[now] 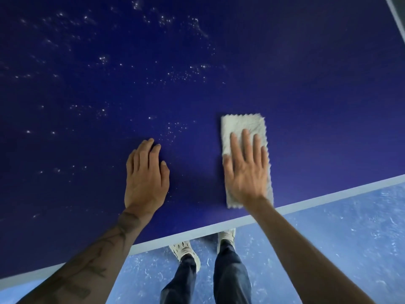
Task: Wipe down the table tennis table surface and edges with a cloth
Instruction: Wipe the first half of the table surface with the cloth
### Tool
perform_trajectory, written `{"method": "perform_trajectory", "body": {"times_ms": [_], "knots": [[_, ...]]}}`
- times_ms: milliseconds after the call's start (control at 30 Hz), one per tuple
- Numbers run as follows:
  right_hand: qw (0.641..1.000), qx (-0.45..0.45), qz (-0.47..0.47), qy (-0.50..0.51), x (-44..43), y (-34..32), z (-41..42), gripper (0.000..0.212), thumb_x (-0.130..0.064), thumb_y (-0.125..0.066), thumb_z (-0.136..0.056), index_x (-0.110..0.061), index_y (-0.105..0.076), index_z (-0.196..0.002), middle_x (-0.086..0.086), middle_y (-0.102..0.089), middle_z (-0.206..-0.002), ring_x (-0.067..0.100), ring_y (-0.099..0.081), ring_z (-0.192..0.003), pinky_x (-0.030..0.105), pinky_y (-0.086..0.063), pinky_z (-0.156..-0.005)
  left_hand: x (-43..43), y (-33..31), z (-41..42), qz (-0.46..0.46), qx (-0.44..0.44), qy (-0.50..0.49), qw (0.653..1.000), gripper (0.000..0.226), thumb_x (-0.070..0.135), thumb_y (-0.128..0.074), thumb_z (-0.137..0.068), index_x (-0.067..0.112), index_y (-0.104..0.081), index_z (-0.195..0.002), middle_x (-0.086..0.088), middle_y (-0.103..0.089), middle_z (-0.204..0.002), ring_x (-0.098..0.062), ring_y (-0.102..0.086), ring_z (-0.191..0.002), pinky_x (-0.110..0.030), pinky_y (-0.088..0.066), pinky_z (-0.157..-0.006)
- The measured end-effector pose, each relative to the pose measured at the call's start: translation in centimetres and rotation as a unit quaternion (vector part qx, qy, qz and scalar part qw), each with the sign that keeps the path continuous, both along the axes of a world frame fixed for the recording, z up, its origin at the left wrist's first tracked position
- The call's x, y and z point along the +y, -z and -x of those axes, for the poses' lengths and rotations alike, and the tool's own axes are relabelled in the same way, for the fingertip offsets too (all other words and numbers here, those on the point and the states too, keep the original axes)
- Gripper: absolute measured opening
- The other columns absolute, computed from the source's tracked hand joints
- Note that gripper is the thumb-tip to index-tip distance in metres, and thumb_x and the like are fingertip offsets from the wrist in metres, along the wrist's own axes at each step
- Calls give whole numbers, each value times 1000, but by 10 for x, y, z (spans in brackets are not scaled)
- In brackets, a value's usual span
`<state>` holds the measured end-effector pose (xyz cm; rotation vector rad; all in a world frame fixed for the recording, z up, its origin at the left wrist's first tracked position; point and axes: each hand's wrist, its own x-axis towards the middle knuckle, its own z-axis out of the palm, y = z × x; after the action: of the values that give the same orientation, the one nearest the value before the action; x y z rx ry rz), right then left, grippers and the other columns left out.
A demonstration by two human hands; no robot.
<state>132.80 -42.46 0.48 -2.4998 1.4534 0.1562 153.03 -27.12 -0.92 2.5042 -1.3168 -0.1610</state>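
Pressing hand: the right hand lies flat, palm down, on the cloth, with its fingers straight, slightly spread and pointing away from the person; they curl round nothing.
Cloth: a pale, fluffy rectangle with zigzag-cut ends, lying flat on the table with its long side running away from the person. Its far end shows beyond the fingertips, and its near end peeks out under the wrist, just short of the table's near edge.
Left hand: the left hand rests on the bare table surface to the left of the cloth and apart from it. Its fingers are close together, gently bent at the tips, and hold nothing.
Table: a dark blue top fills most of the view. A pale edge stripe runs along the near side, and another pale line shows at the far right corner.
Specks: small bright specks are scattered over the left and middle of the surface, some just beyond the left fingertips. Whether they are droplets or dust cannot be told. The surface around the cloth and to its right looks plain.
Forearm: the left forearm carries dark tattoo marks and crosses the near edge.
Below the edge: a mottled blue floor, dark trousers and light shoes, whose toes are hidden under the table.
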Motion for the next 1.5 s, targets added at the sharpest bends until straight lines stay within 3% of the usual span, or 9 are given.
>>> {"method": "perform_trajectory", "body": {"times_ms": [133, 367, 533, 700, 800, 933, 1067, 1267, 1500], "knots": [[998, -26, 8, 59, -25, 2, -60, 63, -50, -18, -115, -29, -4, -172, 7, 4, -180, 33, 6, -166, 54, 0, -133, 0, 2, -2, -3, -5, -1, 1000, 45, 24, -37, -107, 4, -46, -147, -15, -40, -158, -32, -36, -148, -50, -27, -126], [983, -45, 10, -179, 32, 9, -58, 62, -49, -23, -114, -28, -14, -172, 5, -4, -180, 31, 3, -166, 50, -1, -134, -2, -4, -2, -18, 2, 3, 1000, 47, 25, -36, -108, 2, -48, -147, -16, -42, -159, -31, -35, -150, -51, -30, -125], [995, -12, 9, -97, -43, 4, -29, 62, -51, -21, -112, -32, -16, -171, 2, -7, -180, 30, -3, -166, 51, -7, -134, -10, -13, -9, -4, 15, -12, 1000, 50, 27, -38, -107, 2, -47, -150, -18, -44, -157, -35, -40, -147, -54, -35, -121], [999, -47, 9, 4, -93, 2, -98, 63, -49, -20, -114, -29, -8, -172, 7, 2, -180, 33, 6, -166, 55, 0, -133, -38, -19, -24, 7, 11, -53, 998, 48, 20, -44, -109, 2, -44, -153, -18, -42, -159, -37, -40, -147, -55, -33, -123], [993, -42, 3, -110, -56, 5, -130, 64, -49, -12, -112, -29, 0, -172, 7, 7, -180, 33, 11, -165, 53, 1, -134, -56, -20, -35, 10, 7, -64, 998, 47, 20, -44, -109, 3, -43, -153, -18, -40, -161, -36, -39, -147, -53, -32, -123], [962, -55, 13, -267, -27, 11, -90, 61, -47, -25, -114, -28, -16, -171, 6, -8, -180, 33, -1, -166, 52, -4, -134, -80, -23, -53, 5, 12, -73, 997, 49, 22, -44, -110, 4, -40, -155, -17, -36, -164, -35, -35, -150, -51, -28, -125], [985, -25, 25, -169, -86, 7, -66, 61, -47, -26, -113, -31, -19, -171, 3, -11, -180, 30, -5, -166, 51, -8, -134, -102, -24, -70, 2, 10, -72, 997, 49, 22, -44, -110, 2, -40, -155, -18, -35, -163, -36, -34, -151, -51, -26, -126], [998, -45, 1, -47, -152, 4, -145, 65, -51, -11, -111, -30, -1, -172, 7, 7, -180, 32, 10, -165, 55, 0, -133, -128, -21, -92, 4, -13, -63, 998, 48, 23, -42, -110, 2, -41, -153, -18, -37, -162, -36, -37, -148, -51, -28, -125], [964, -52, 16, -259, -89, 11, -118, 61, -47, -26, -114, -29, -17, -171, 5, -8, -180, 32, -1, -166, 51, -3, -134, -141, -9, -105, -18, -11, -78, 997, 50, 23, -40, -111, 2, -37, -156, -19, -33, -164, -38, -32, -152, -55, -24, -127]]}}
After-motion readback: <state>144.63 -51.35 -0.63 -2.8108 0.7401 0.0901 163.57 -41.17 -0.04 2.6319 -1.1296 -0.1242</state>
